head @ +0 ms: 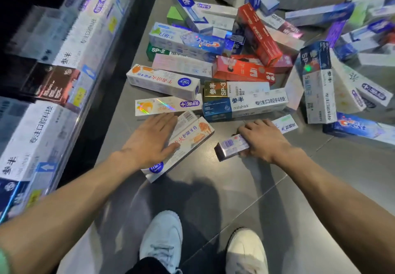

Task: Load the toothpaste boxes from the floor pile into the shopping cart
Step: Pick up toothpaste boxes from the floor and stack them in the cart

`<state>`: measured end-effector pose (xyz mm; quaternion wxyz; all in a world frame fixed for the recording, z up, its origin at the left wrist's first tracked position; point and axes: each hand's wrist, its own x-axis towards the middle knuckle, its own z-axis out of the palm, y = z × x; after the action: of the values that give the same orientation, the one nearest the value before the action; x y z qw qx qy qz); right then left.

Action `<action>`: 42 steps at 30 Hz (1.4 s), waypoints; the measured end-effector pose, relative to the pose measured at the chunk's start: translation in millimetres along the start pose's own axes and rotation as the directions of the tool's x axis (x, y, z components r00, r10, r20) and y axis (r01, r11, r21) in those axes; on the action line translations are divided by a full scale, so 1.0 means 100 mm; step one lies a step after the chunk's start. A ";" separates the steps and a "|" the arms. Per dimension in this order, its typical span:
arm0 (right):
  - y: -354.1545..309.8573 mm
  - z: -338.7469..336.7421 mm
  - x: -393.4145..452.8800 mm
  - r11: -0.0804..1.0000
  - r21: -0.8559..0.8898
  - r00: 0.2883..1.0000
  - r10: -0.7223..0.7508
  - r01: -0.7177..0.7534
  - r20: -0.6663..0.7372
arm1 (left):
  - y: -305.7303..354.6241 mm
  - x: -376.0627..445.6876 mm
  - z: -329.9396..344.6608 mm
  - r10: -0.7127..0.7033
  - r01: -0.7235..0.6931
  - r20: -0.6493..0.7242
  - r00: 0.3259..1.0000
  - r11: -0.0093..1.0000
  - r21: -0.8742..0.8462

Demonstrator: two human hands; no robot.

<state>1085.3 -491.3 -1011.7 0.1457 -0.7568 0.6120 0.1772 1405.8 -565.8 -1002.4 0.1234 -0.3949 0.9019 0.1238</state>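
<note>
Light: bright overhead indoor lighting on a grey tiled floor (245, 188).
Shadows: soft dark ones fall toward the camera beneath both forearms.
Glare: a rainbow foil streak flares on a white box (168, 104) near the left hand (149, 141).
Blur: shelf stock (42, 94) at left smears heavily; far boxes (342, 6) at top right soften.
Distortion: wide-angle bending curves the frame edges.
Sharpness: centre lettering is crisp.
</note>
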 end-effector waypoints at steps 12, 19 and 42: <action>-0.13 -0.15 -0.16 0.499 0.863 0.981 0.193 -0.077 -0.025 | 0.06 0.04 0.16 -0.249 0.248 0.032 0.968 0.924 -0.292; -0.38 -0.17 -0.39 -0.349 0.935 0.940 0.297 -0.056 0.167 | 0.18 0.21 0.16 -0.373 0.378 0.110 0.921 0.793 -0.478; -0.86 -1.73 -0.63 -0.629 0.774 0.929 0.239 -0.074 0.282 | 0.57 -0.36 -1.67 -0.406 0.288 0.336 0.850 -0.177 -0.941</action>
<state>1172.6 -493.7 -828.2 0.6704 -0.0921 0.5636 -0.4738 1365.8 -557.6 -826.7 -0.2080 -0.5909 0.3866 0.6768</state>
